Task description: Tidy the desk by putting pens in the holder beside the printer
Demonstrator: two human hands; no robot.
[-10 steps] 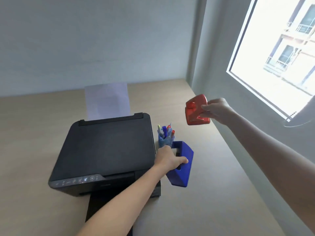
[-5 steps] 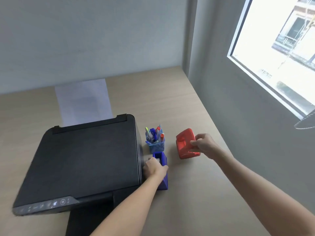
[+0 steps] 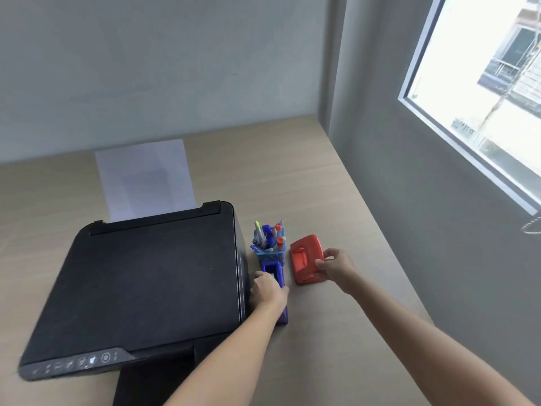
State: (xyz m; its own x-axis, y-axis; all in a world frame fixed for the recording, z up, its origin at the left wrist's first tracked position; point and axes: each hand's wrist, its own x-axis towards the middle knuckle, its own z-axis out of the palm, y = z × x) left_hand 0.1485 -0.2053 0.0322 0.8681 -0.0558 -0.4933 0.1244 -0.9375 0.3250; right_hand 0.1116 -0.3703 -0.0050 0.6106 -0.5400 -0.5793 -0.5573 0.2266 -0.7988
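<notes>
The left hand (image 3: 269,290) was clamped over the top of a dark blue box (image 3: 278,291) that stood on the tabletop (image 3: 336,332) just beside the right side of the black printer (image 3: 152,276), its long axis running from the near edge toward the far wall. The right hand (image 3: 336,266) was closed on the right side of a red hole punch (image 3: 306,259), which sat flat on the tabletop just right of the blue box, its long axis also running near to far.

Directly behind the blue box stood the blue mesh holder (image 3: 270,254), close to the printer's right side. The pens (image 3: 268,235) in it stood roughly upright, fanned slightly, tips and caps pointing up.

White paper (image 3: 145,177) rose tilted from the printer's rear feed. A row of small icons on the printer's front panel was too blurred to read. The tabletop was pale wood-grain, running into a corner of grey walls, with a bright window (image 3: 483,92) on the right wall.
</notes>
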